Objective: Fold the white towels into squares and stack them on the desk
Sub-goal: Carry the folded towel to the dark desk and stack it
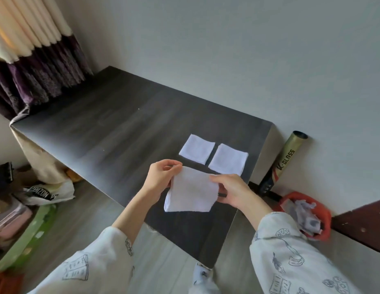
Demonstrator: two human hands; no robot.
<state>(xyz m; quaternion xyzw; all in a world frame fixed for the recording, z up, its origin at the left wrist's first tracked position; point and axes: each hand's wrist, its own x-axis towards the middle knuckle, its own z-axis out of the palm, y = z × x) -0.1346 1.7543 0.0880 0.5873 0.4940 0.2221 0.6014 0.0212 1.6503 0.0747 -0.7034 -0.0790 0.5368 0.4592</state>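
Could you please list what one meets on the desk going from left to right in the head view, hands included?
left hand → towel held in both hands → left folded towel → right folded towel, with the right hand below it gripping the held towel's right edge.

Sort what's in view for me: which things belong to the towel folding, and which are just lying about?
Job: towel in hand, held by left hand and right hand; two folded squares side by side on the desk.

Lying about: K-Glass tube, red basket, white bag, curtain.
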